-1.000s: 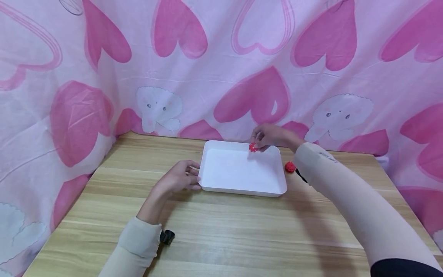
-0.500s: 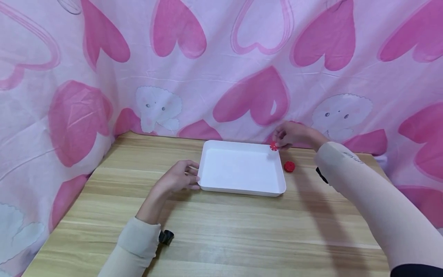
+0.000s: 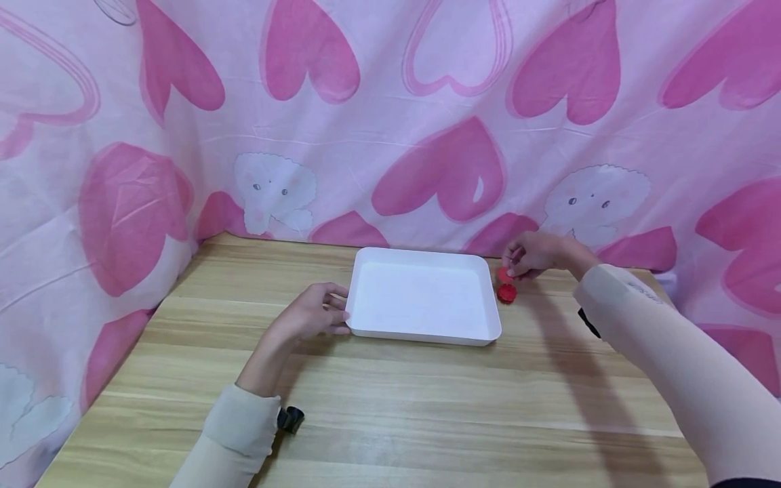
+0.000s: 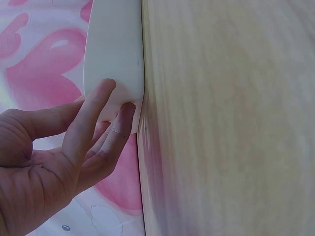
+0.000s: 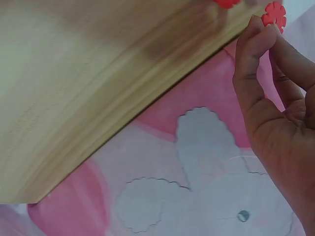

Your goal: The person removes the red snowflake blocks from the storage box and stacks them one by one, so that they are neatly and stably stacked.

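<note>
Fingers (image 5: 256, 37) of the right hand (image 3: 537, 255) pinch a red flower-shaped piece (image 5: 273, 13) just above a second red piece (image 3: 506, 293) lying on the bench (image 3: 427, 407). The white tray (image 3: 421, 332) beside them holds nothing. The left hand (image 3: 311, 316) presses straight fingers against the tray's rim, forearm resting low.
</note>
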